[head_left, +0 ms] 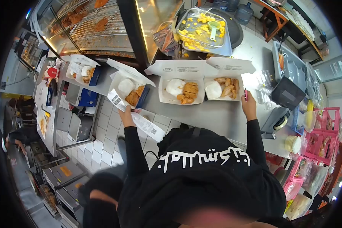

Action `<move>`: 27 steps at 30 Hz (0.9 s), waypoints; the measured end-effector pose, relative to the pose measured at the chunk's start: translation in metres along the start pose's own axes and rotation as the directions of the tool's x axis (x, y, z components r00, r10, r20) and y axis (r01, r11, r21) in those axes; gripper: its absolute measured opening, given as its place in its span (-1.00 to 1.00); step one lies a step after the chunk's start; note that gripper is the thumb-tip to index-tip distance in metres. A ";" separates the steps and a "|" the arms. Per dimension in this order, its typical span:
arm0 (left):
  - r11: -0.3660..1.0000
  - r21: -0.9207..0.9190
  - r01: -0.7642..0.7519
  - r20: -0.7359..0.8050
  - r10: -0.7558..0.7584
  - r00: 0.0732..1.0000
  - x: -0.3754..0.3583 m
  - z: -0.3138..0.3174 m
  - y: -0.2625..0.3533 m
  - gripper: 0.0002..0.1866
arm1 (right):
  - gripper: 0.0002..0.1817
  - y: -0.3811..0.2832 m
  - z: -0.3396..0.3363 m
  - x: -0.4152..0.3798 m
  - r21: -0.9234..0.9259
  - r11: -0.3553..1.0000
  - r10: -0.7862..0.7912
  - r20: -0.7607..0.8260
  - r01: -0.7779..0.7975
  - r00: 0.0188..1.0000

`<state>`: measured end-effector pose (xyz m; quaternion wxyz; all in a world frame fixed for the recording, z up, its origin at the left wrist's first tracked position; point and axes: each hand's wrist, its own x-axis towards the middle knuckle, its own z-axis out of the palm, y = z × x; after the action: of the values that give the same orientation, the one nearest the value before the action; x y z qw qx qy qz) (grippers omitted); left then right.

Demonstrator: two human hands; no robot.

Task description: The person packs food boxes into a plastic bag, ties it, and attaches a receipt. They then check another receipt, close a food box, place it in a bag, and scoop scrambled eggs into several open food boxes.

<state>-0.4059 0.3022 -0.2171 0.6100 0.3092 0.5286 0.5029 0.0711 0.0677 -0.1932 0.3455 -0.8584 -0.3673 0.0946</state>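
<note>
Steel counter [216, 117] in tiled kitchen, four open meal boxes in row; left hand [126, 116] pinches receipt strip [138, 119] below box [131, 91]; right hand [249, 104] grips pink pen [245, 94] beside rightmost box [222, 89]

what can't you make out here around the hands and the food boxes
- Head view: print on the receipt strip in the left hand is too small to read.
- The pink thing in the right hand is mostly hidden by the fingers.
- Logos on the open box lids are too small.
- The far-left box is blurred by lens distortion.
</note>
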 end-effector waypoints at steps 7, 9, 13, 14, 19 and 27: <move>0.999 -0.011 0.038 -0.053 -0.039 0.998 -0.059 0.094 -0.031 -0.56 | -0.54 0.018 -0.018 -0.012 0.199 0.974 0.103 0.022 -0.105 0.994; 1.000 -0.021 0.020 -0.075 -0.021 0.997 -0.074 0.111 -0.021 -0.59 | -0.48 0.023 -0.029 -0.020 0.169 0.964 0.184 0.129 -0.204 0.974; 0.982 -0.187 0.000 0.111 0.021 0.994 -0.112 0.149 0.023 -0.46 | -0.47 0.043 -0.038 -0.023 0.078 0.997 0.018 0.060 -0.023 0.998; 0.964 -0.263 0.039 0.252 0.030 0.967 -0.116 0.157 0.037 -0.37 | -0.49 0.027 -0.052 -0.013 0.052 0.997 -0.058 -0.010 0.059 0.998; 0.909 -0.368 0.193 0.600 0.074 0.796 -0.140 0.222 0.117 -0.10 | -0.76 -0.084 -0.108 0.065 0.220 0.902 -0.338 -0.178 0.372 0.924; 0.882 -0.419 0.216 0.769 0.218 0.601 -0.125 0.262 0.163 -0.03 | -0.63 -0.168 -0.018 0.244 -0.029 0.753 -0.593 0.402 0.657 0.697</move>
<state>-0.1942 0.2746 0.0385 0.8362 0.3429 0.0603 0.4237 0.1575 0.3104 -0.0464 0.2069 -0.6739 -0.7024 0.0987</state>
